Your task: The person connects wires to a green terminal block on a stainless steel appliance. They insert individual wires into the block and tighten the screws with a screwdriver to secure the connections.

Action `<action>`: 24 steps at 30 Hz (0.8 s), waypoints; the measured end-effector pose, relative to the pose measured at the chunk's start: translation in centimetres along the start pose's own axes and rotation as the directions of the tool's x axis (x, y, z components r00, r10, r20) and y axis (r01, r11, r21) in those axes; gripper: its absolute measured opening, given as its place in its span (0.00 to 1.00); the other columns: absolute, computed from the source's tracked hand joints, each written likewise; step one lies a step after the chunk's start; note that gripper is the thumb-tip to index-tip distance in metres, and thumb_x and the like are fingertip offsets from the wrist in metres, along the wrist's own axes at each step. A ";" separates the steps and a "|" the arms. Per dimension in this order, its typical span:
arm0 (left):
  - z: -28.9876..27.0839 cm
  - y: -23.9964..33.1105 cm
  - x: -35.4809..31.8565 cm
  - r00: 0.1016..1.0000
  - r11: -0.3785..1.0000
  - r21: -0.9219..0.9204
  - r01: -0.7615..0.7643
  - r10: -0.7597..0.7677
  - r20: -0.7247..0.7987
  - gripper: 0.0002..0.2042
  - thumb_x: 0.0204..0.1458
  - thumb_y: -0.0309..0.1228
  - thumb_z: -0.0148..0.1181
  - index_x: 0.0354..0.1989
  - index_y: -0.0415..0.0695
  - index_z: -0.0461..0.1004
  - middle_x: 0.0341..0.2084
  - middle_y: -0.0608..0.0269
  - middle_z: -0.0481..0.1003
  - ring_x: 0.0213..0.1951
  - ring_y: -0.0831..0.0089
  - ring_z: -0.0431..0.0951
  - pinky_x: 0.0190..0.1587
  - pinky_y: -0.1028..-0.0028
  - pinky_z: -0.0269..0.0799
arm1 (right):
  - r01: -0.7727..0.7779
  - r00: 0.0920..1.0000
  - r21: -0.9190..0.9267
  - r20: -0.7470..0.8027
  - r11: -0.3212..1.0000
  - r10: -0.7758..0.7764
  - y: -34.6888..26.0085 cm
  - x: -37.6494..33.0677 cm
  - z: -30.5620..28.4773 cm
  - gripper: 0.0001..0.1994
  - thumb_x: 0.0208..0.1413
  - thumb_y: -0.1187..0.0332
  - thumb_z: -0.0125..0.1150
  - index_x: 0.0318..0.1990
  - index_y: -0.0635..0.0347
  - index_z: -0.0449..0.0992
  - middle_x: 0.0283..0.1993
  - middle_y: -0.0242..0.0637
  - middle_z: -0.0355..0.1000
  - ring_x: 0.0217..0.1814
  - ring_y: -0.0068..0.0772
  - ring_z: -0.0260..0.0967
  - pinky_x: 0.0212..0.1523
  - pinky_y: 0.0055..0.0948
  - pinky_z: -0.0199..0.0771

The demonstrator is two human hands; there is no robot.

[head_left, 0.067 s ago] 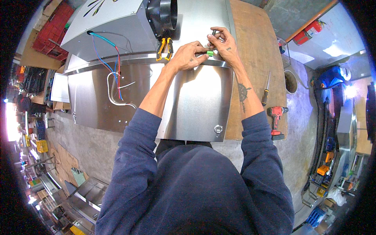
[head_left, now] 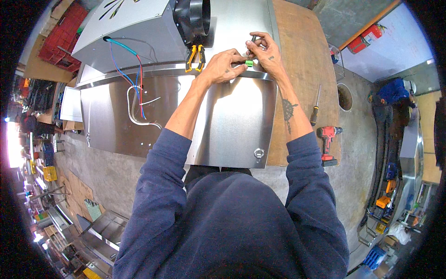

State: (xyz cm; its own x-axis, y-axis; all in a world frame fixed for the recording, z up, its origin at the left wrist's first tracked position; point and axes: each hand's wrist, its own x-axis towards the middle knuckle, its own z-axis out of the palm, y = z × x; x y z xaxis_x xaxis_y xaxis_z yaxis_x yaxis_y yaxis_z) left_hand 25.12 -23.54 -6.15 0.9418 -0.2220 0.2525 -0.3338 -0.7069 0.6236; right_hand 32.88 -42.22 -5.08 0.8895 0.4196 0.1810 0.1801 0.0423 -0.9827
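My left hand [head_left: 224, 66] pinches a small green terminal block [head_left: 249, 63] between thumb and fingers, just above the near edge of the metal casing. Over the block, my right hand [head_left: 266, 50] grips a thin dark screwdriver [head_left: 253, 39], its lower end pointing down at the green piece. Whether the tip sits in a screw is too small to tell. To the left of my hands lie yellow-and-black pliers [head_left: 195, 58]. Blue and red wires [head_left: 138, 76] hang from a hole in the grey metal box [head_left: 134, 35], near a white cable [head_left: 130, 104].
A shiny steel panel [head_left: 241, 121] lies in front of me. On the wooden tabletop [head_left: 302, 51] at the right are a longer screwdriver [head_left: 316, 107] and a red cordless drill [head_left: 328, 139]. A black round duct [head_left: 200, 18] juts from the box. A fire extinguisher [head_left: 364, 39] stands far right.
My hands, the green block and the screwdriver have stayed in place. At the far right, a bright bluish-white glow has gone out.
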 end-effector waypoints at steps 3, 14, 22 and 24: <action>0.1 -0.1 0.1 1.000 1.000 -0.008 -0.016 0.016 -0.012 0.16 0.58 0.41 0.66 0.47 0.41 0.86 0.39 0.55 0.80 0.40 0.59 0.82 0.48 0.62 0.76 | 0.007 1.000 -0.031 -0.015 0.999 -0.008 0.1 0.1 0.0 0.19 0.65 0.68 0.70 0.60 0.63 0.73 0.37 0.32 0.75 0.37 0.22 0.77 0.35 0.24 0.80; -0.2 -0.4 0.6 1.000 1.000 -0.021 -0.015 0.014 -0.013 0.16 0.58 0.40 0.67 0.47 0.41 0.86 0.38 0.55 0.80 0.39 0.59 0.81 0.47 0.63 0.76 | 0.011 1.000 -0.098 -0.019 0.995 -0.013 0.0 0.8 -0.2 0.21 0.63 0.64 0.73 0.59 0.60 0.76 0.36 0.31 0.76 0.34 0.20 0.77 0.33 0.24 0.79; -0.3 -0.2 0.7 1.000 0.999 -0.029 -0.017 0.017 0.004 0.18 0.58 0.41 0.67 0.49 0.41 0.86 0.39 0.54 0.80 0.41 0.59 0.81 0.48 0.63 0.76 | -0.003 1.000 -0.007 0.016 1.000 0.003 0.4 0.9 -0.4 0.19 0.65 0.66 0.71 0.61 0.58 0.77 0.35 0.33 0.79 0.32 0.19 0.74 0.33 0.23 0.76; -0.2 -0.4 0.6 1.000 1.000 -0.026 0.000 0.000 0.009 0.18 0.59 0.42 0.66 0.49 0.42 0.86 0.40 0.54 0.80 0.41 0.59 0.81 0.48 0.63 0.76 | -0.005 1.000 -0.012 0.023 1.000 0.006 0.3 0.8 -0.3 0.19 0.65 0.66 0.70 0.61 0.57 0.77 0.36 0.33 0.80 0.32 0.19 0.74 0.34 0.23 0.76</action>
State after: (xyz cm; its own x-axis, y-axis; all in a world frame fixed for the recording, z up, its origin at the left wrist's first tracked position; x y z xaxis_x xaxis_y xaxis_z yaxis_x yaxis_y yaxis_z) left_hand 25.84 -23.24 -6.08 0.9421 -0.2282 0.2458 -0.3346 -0.6892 0.6427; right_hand 33.82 -42.16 -5.23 0.8808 0.4401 0.1746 0.1805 0.0288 -0.9832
